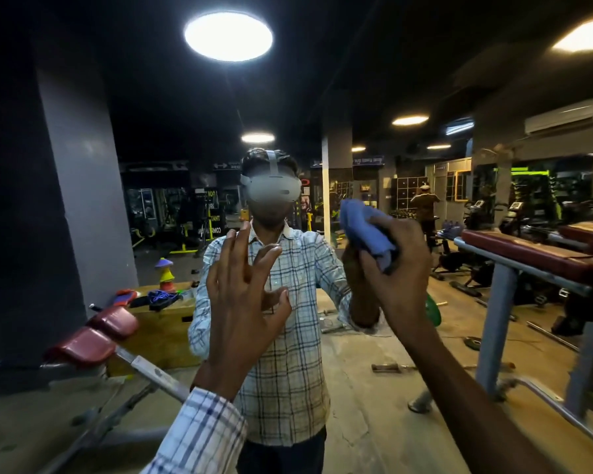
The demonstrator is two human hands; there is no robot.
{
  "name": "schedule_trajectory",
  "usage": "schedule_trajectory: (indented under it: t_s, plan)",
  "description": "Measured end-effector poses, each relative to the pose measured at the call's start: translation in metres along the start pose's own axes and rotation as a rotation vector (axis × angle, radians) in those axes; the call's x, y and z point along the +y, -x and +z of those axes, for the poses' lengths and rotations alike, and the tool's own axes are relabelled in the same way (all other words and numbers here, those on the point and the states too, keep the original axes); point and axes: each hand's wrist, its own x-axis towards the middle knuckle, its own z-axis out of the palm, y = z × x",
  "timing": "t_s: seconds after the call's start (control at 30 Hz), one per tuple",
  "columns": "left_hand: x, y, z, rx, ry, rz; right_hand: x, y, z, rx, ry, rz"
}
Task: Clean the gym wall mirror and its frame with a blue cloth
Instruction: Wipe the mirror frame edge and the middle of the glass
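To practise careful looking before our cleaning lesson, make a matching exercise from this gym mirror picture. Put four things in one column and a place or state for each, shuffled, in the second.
Column A
1. left hand
2. right hand
3. round ceiling light
4. wooden box

Column B
a. lit, near the top of the view
b. grips the blue cloth
c. at lower left, with a blue cord on top
d. fingers spread, holding nothing

Pairs: 1-d, 2-b, 3-a, 4-c
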Motion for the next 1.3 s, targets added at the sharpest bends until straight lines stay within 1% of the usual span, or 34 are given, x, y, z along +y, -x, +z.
schedule_trajectory:
  t_s: [0.03,0.07,0.1,0.17,0.2,0.23,0.27,0.33,0.37,0.4,0.43,0.53,0.57,0.6,0.7,0.73,0.77,0.8,0.9,0.93,0.97,1.0,1.1,1.13,1.17,1.23,1.27,1.3]
  plan:
    - [0.002,0.000,0.000,-0.011,-0.005,0.000,-0.005,-0.005,0.006,0.053,0.001,0.061]
    - [0.004,0.000,0.000,-0.021,-0.021,0.005,-0.011,-0.009,0.014,0.030,0.021,0.079]
    - [0.005,0.000,0.001,-0.027,-0.038,0.011,-0.018,-0.011,0.024,-0.079,0.051,0.013]
    - [0.008,-0.001,0.002,-0.036,-0.044,0.013,-0.025,-0.019,0.034,-0.381,0.112,-0.257]
    - [0.009,-0.002,0.003,-0.040,-0.039,0.011,-0.025,-0.031,0.035,-0.455,0.129,-0.361]
    - [0.012,-0.002,0.003,-0.046,-0.038,0.010,-0.027,-0.046,0.033,-0.446,0.130,-0.388]
    - [0.015,-0.003,0.004,-0.049,-0.041,0.011,-0.029,-0.063,0.029,-0.371,0.107,-0.340]
    - [0.021,-0.005,0.006,-0.047,-0.047,0.007,-0.030,-0.093,0.018,-0.111,0.042,-0.120]
    - [0.024,-0.005,0.008,-0.044,-0.048,-0.001,-0.030,-0.100,0.014,-0.018,0.019,-0.025]
    - [0.026,-0.005,0.009,-0.040,-0.049,-0.010,-0.031,-0.100,0.014,0.008,0.022,0.006]
    - [0.027,-0.006,0.010,-0.035,-0.050,-0.018,-0.031,-0.093,0.016,-0.043,0.042,-0.043]
    - [0.029,-0.005,0.012,-0.032,-0.039,-0.034,-0.022,-0.061,0.005,-0.474,0.095,-0.381]
    - [0.029,-0.005,0.012,-0.032,-0.034,-0.042,-0.011,-0.059,-0.001,-0.530,0.119,-0.433]
    - [0.031,-0.005,0.013,-0.035,-0.032,-0.049,-0.001,-0.063,-0.008,-0.492,0.134,-0.399]
    - [0.037,-0.005,0.014,-0.052,-0.040,-0.072,0.015,-0.083,-0.027,-0.080,0.082,-0.049]
    - [0.039,-0.005,0.015,-0.051,-0.039,-0.080,0.016,-0.084,-0.028,0.006,0.048,0.020]
    - [0.040,-0.004,0.015,-0.048,-0.034,-0.089,0.014,-0.080,-0.026,0.019,0.040,0.034]
    - [0.042,-0.004,0.015,-0.047,-0.028,-0.096,0.014,-0.072,-0.023,-0.061,0.060,-0.007]
    - [0.043,-0.004,0.018,-0.074,-0.025,-0.050,0.022,-0.032,-0.025,-0.552,0.109,-0.316]
    - [0.043,-0.003,0.019,-0.088,-0.032,-0.031,0.031,-0.024,-0.031,-0.658,0.115,-0.418]
    - [0.044,-0.002,0.021,-0.098,-0.039,-0.022,0.041,-0.023,-0.038,-0.687,0.110,-0.466]
    - [0.044,-0.001,0.022,-0.100,-0.040,-0.022,0.051,-0.025,-0.045,-0.635,0.096,-0.436]
    - [0.050,-0.001,0.027,-0.086,-0.033,-0.041,0.068,-0.018,-0.055,-0.265,0.003,-0.076]
    - [0.054,-0.001,0.030,-0.082,-0.032,-0.033,0.069,-0.009,-0.052,-0.223,0.010,-0.011]
    - [0.060,-0.001,0.033,-0.082,-0.034,-0.015,0.069,0.004,-0.049,-0.285,0.036,-0.021]
    - [0.075,-0.003,0.043,-0.098,-0.044,0.028,0.075,0.027,-0.050,-0.525,0.078,-0.207]
    - [0.081,-0.004,0.049,-0.099,-0.051,0.041,0.084,0.033,-0.052,-0.583,0.064,-0.279]
    - [0.086,-0.004,0.054,-0.095,-0.054,0.043,0.094,0.036,-0.055,-0.586,0.040,-0.301]
